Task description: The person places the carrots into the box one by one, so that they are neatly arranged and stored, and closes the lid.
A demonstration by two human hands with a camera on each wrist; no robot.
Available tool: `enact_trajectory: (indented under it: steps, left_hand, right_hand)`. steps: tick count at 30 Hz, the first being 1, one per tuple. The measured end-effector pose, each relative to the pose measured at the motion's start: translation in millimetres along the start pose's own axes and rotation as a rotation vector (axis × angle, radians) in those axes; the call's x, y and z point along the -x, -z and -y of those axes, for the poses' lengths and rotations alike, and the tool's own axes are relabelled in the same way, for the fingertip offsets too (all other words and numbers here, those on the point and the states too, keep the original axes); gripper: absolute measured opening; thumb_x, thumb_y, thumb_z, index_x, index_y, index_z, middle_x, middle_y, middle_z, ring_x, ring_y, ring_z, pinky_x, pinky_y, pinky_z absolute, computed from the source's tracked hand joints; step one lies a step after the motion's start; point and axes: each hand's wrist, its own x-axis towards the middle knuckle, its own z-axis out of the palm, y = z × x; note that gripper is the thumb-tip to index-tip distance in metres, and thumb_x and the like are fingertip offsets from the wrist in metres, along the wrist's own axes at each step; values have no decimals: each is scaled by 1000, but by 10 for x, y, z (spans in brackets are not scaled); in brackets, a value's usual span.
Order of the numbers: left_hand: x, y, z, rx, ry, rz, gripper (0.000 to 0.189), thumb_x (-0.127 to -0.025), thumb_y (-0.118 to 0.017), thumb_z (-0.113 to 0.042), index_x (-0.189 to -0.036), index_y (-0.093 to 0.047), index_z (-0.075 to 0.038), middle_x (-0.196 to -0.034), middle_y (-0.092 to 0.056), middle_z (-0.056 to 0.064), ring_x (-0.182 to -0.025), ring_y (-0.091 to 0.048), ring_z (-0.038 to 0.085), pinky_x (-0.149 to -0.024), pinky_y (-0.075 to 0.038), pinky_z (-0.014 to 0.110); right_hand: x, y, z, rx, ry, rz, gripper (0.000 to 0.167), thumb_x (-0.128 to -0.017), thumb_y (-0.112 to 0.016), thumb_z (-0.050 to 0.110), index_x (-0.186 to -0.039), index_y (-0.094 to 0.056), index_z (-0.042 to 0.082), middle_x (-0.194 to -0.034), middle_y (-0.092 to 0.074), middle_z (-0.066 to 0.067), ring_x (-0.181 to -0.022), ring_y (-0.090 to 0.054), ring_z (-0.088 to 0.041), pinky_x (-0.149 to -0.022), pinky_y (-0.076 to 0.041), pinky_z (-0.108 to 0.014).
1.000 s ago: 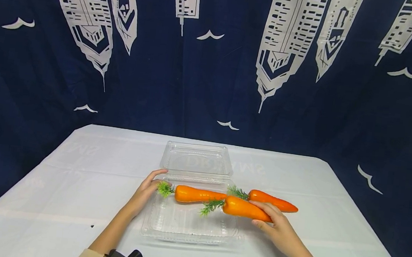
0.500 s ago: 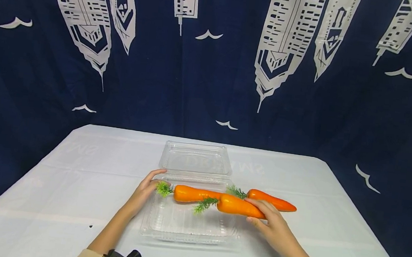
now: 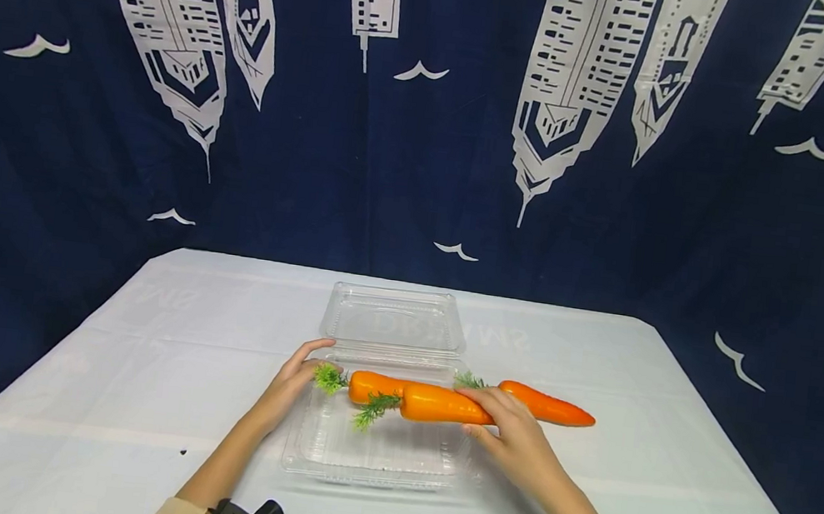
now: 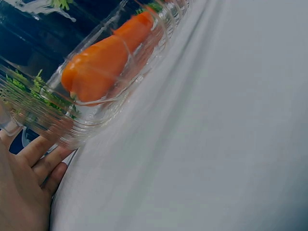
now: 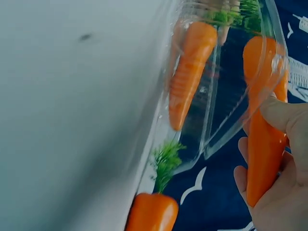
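Note:
A clear plastic clamshell box (image 3: 375,461) lies with its lid (image 3: 393,322) folded back. One carrot (image 3: 367,385) with a leafy green top is inside, along the back of the tray, and also shows in the left wrist view as an orange carrot (image 4: 103,67). My right hand (image 3: 517,440) grips a second carrot (image 3: 437,404) by its narrow half and holds it over the tray, leaves to the left; the right wrist view shows thumb and fingers around this carrot (image 5: 263,159). With extended fingers, my left hand (image 3: 287,382) touches the box's left side.
A third carrot (image 3: 550,406) lies on the white tablecloth (image 3: 141,396) right of the box, partly behind my right hand. A dark blue curtain (image 3: 422,158) with white prints hangs behind the table. A small dark speck (image 3: 184,452) is at the left.
My right hand has moved left with the gripped carrot, bringing it farther over the tray and in front of the carrot inside. My left hand stays at the box's side.

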Motion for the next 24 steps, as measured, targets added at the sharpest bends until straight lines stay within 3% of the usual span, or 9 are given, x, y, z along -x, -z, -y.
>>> enact_trajectory:
  steps: [7, 16, 24]
  left_hand:
    - [1, 10, 11, 3, -7, 1, 42, -94, -39, -18, -135, -37, -15, -111, -64, 15, -99, -59, 7, -104, -28, 46]
    - [9, 12, 2, 18, 10, 3, 40, -94, -39, -19, -134, -38, -18, -112, -62, 19, -100, -59, 7, -108, -23, 50]
    - [4, 24, 9, 13, -5, 13, 41, -94, -39, -19, -135, -37, -14, -113, -61, 22, -99, -59, 6, -107, -23, 51]
  right_hand:
    - [-141, -74, 161, 39, 22, 46, 43, -76, -70, 25, -118, -58, 23, -113, -63, 5, -108, -56, -20, -95, -41, -47]
    - [-277, -240, 297, 122, 106, 71, 43, -75, -70, 28, -116, -59, 21, -108, -64, 6, -102, -58, -17, -89, -44, -41]
    - [-338, -399, 400, 102, 99, 172, 43, -79, -66, 31, -119, -58, 18, -111, -63, 3, -102, -57, -18, -88, -44, -41]
